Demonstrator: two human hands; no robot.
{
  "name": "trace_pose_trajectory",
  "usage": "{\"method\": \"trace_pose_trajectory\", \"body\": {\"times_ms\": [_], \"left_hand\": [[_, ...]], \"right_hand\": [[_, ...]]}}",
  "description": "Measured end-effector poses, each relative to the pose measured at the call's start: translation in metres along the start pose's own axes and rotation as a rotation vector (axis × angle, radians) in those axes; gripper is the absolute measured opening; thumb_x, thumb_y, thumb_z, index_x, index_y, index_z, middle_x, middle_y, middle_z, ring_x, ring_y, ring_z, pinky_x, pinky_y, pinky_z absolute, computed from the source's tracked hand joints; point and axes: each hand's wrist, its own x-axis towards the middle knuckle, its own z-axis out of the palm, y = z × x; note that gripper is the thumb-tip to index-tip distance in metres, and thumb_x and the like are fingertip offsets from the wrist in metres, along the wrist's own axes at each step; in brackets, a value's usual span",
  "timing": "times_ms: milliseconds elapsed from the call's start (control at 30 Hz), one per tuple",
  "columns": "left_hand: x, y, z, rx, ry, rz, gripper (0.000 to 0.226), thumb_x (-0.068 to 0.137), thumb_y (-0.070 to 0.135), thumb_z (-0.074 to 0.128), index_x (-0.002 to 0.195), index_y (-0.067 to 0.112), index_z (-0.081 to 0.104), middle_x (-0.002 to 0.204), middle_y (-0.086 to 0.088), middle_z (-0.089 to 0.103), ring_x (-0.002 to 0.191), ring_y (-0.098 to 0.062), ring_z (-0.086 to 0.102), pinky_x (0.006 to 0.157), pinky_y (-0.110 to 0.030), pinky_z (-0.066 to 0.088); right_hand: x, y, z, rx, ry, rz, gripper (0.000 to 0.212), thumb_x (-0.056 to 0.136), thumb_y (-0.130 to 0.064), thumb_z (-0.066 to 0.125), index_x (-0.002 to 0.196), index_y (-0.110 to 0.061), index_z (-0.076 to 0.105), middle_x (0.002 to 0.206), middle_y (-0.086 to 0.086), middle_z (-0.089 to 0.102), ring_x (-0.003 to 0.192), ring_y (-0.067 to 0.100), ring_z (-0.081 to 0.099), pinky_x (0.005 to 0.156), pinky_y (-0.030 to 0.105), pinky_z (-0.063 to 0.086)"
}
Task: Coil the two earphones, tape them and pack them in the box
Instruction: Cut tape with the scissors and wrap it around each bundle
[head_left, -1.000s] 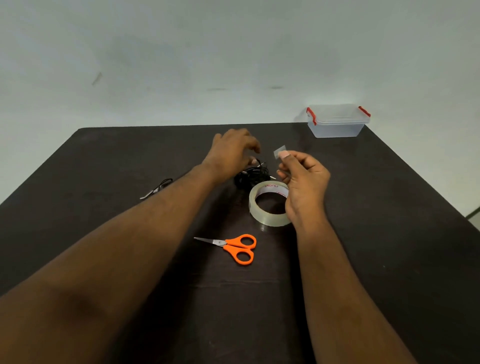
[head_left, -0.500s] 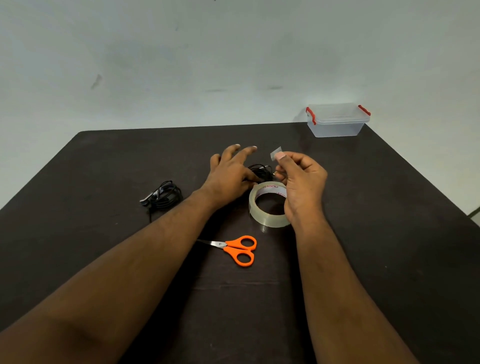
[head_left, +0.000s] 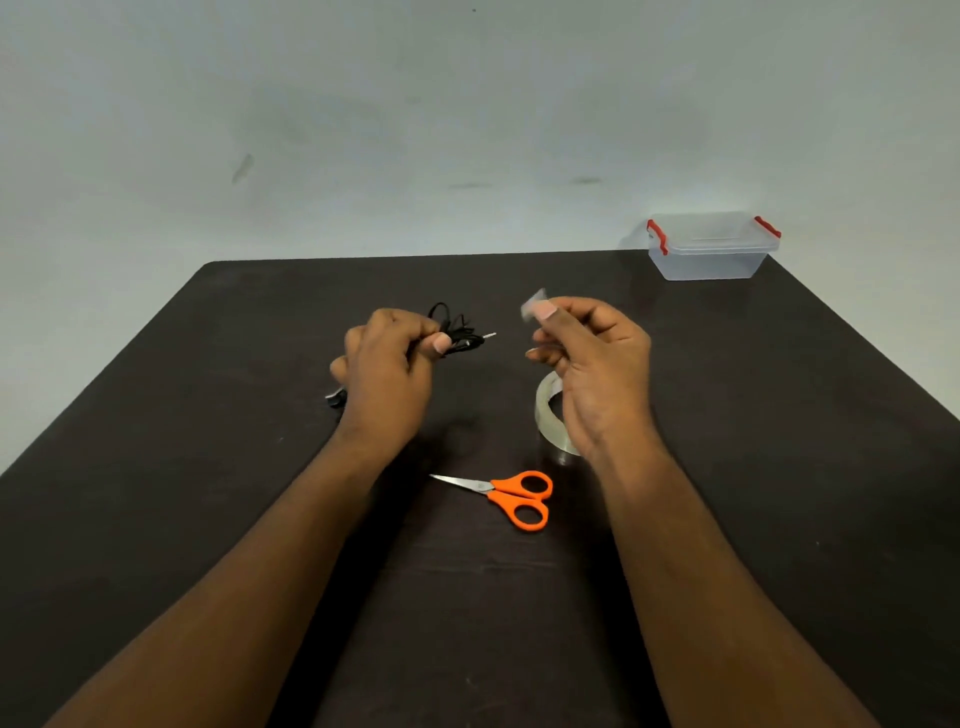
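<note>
My left hand (head_left: 387, 371) grips a coiled black earphone (head_left: 460, 332) above the dark table (head_left: 208, 467), its metal plug pointing right. My right hand (head_left: 592, 358) pinches a short clear piece of tape (head_left: 532, 303) between thumb and forefinger, a little right of the coil and apart from it. A small part of the second black earphone (head_left: 336, 399) peeks out at the left edge of my left hand; the rest is hidden. The clear plastic box (head_left: 711, 249) with red latches stands shut at the far right corner.
A clear tape roll (head_left: 548, 415) lies under my right wrist, partly hidden. Orange-handled scissors (head_left: 511, 496) lie near the table's middle, blades pointing left. A plain grey wall rises behind the table's far edge.
My left hand has closed round the coiled earphone and lifted it off the table. My right hand rose a little with the tape piece. The view has shifted, so the second earphone is mostly hidden now.
</note>
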Motion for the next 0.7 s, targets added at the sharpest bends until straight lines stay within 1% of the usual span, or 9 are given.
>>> {"method": "trace_pose_trajectory", "body": {"times_ms": [67,133,167,233,333,400,467,567,700], "left_hand": [[-0.006,-0.005,-0.013,-0.095,0.015,0.0,0.011,0.092,0.037,0.056,0.082,0.036,0.06,0.076,0.017,0.058,0.09,-0.02,0.058,0.083,-0.043,0.037],[-0.009,-0.011,-0.017,-0.15,0.019,0.012,0.011,0.09,0.039,0.055,0.082,0.035,0.062,0.065,0.017,0.06,0.074,-0.011,0.062,0.079,-0.05,0.046],[-0.011,-0.012,-0.017,-0.224,0.013,0.006,0.012,0.088,0.04,0.055,0.083,0.033,0.064,0.065,0.016,0.062,0.067,-0.007,0.06,0.074,-0.049,0.048],[-0.013,-0.01,-0.015,-0.42,0.004,-0.036,0.014,0.088,0.038,0.06,0.083,0.028,0.067,0.067,0.013,0.063,0.059,-0.004,0.055,0.062,-0.038,0.046],[-0.017,-0.002,-0.012,-0.529,-0.005,-0.061,0.009,0.091,0.018,0.064,0.089,0.012,0.071,0.078,0.004,0.068,0.068,-0.006,0.061,0.065,-0.025,0.049],[-0.02,-0.001,-0.01,-0.58,-0.016,-0.074,0.007,0.089,0.012,0.066,0.092,0.01,0.072,0.085,0.002,0.071,0.081,-0.008,0.066,0.075,-0.026,0.054],[-0.023,0.0,-0.006,-0.641,-0.042,-0.094,0.014,0.087,0.009,0.067,0.101,0.009,0.072,0.093,-0.001,0.073,0.09,-0.011,0.068,0.082,-0.029,0.056],[-0.026,0.004,-0.004,-0.736,-0.082,-0.124,0.029,0.085,0.004,0.069,0.113,0.01,0.067,0.102,-0.004,0.073,0.098,-0.016,0.069,0.086,-0.028,0.055],[-0.027,0.003,-0.002,-0.674,-0.1,-0.075,0.028,0.088,0.006,0.067,0.115,0.01,0.067,0.106,-0.006,0.072,0.102,-0.02,0.068,0.088,-0.033,0.056]], "right_hand": [[-0.022,0.006,0.021,0.029,-0.123,0.039,0.009,0.082,-0.001,0.07,0.077,-0.008,0.07,0.069,0.006,0.067,0.063,0.013,0.059,0.054,0.028,0.052],[-0.04,0.016,0.035,-0.04,-0.172,0.077,0.009,0.082,-0.001,0.07,0.077,-0.008,0.071,0.068,0.003,0.067,0.063,0.014,0.06,0.053,0.029,0.052],[-0.045,0.021,0.039,-0.068,-0.156,0.093,0.008,0.083,-0.002,0.07,0.078,-0.008,0.071,0.068,0.002,0.068,0.063,0.014,0.061,0.053,0.029,0.052],[-0.047,0.028,0.041,-0.072,-0.066,0.138,0.005,0.083,-0.004,0.07,0.079,-0.007,0.071,0.069,0.004,0.067,0.064,0.016,0.061,0.053,0.029,0.053],[-0.044,0.035,0.041,-0.029,0.029,0.223,0.005,0.084,-0.003,0.068,0.08,-0.005,0.07,0.069,0.006,0.064,0.063,0.017,0.058,0.055,0.03,0.055],[-0.044,0.039,0.041,-0.011,0.051,0.268,0.007,0.083,-0.005,0.067,0.078,-0.008,0.07,0.072,0.007,0.065,0.063,0.017,0.057,0.057,0.031,0.055],[-0.041,0.041,0.04,0.0,0.083,0.301,0.007,0.084,-0.008,0.068,0.077,-0.01,0.072,0.075,0.006,0.067,0.065,0.016,0.057,0.057,0.029,0.053],[-0.038,0.043,0.039,-0.024,0.107,0.307,0.006,0.083,-0.011,0.068,0.08,-0.011,0.073,0.074,0.004,0.068,0.065,0.015,0.056,0.057,0.028,0.05],[-0.036,0.046,0.038,-0.039,0.096,0.327,0.005,0.083,-0.011,0.069,0.081,-0.011,0.074,0.071,0.002,0.068,0.064,0.011,0.056,0.059,0.029,0.049]]}}
